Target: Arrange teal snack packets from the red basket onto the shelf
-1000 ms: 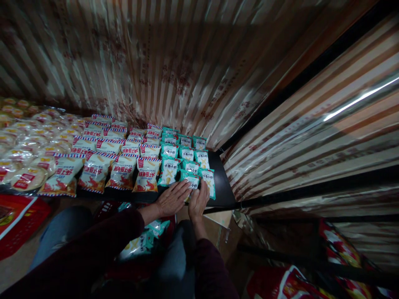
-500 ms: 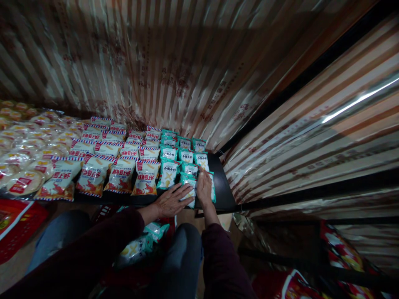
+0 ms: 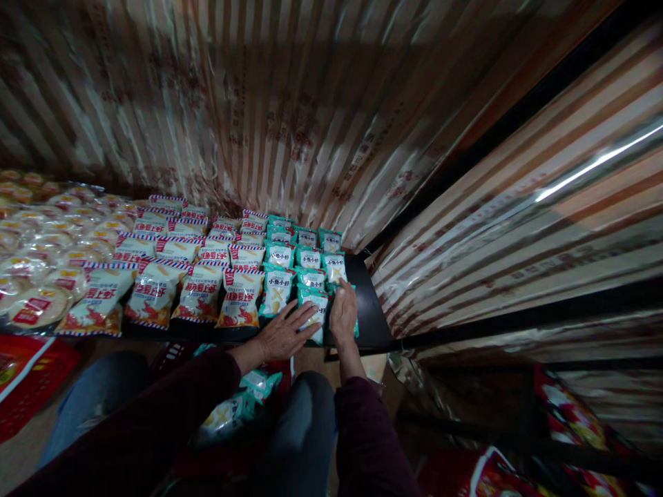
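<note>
My left hand (image 3: 284, 333) lies with fingers stretched and apart over the lower part of a green-and-white snack bag (image 3: 313, 298) in the front row. My right hand (image 3: 342, 314) rests beside that bag, its fingers extended and close together, over the rightmost front bag. Most of that bag is hidden, with only a green edge (image 3: 356, 327) showing. Several matching bags stand in rows behind, among them one (image 3: 335, 266) just beyond my right fingertips. All sit at the right end of a black shelf (image 3: 373, 314).
To the left stand rows of red-white-blue snack bags (image 3: 241, 298), then round wrapped crackers (image 3: 44, 304). More green bags (image 3: 228, 417) lie below, between my knees. A red basket (image 3: 36, 397) is at lower left. Striped sheeting (image 3: 311, 124) hangs behind, with a dark frame bar (image 3: 466, 331) at right.
My right hand has shifted slightly, its fingers straighter and closer to the right-hand bag, uncovering more of the bags to its left. My left hand stays nearly in place.
</note>
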Motion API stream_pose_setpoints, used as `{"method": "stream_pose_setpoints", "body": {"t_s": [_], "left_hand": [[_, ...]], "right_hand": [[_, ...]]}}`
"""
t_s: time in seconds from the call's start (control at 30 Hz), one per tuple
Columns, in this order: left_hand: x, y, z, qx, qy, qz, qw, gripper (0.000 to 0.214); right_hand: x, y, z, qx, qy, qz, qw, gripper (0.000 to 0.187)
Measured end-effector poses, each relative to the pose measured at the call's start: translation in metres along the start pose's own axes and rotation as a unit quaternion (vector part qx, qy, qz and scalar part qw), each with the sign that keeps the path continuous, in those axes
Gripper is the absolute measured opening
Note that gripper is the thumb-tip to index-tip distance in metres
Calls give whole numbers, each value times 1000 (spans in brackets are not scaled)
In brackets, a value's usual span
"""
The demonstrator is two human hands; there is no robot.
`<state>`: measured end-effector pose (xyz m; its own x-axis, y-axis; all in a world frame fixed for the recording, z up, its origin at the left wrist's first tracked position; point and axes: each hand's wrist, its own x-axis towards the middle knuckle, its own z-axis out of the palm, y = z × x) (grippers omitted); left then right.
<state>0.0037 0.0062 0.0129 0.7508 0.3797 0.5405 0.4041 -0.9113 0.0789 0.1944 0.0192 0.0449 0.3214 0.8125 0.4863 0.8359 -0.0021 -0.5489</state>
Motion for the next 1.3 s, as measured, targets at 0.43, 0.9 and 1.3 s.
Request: {"method": "stream_pose_setpoints", "body": {"t_s": [0.43,0.9,1.3], "left_hand": [[-2,-1,1,7,-6,13,1000,49],[-2,0,3,-1,4,4,1000,50],[-2,0,6,-22,-3,-5,1000,57]], "right_hand": [[-47,57,-10,-37,21,164,986,78],[-31,50,4,-9,-20,127,992,74],[-28,51,7,-1,-25,117,993,73]]}}
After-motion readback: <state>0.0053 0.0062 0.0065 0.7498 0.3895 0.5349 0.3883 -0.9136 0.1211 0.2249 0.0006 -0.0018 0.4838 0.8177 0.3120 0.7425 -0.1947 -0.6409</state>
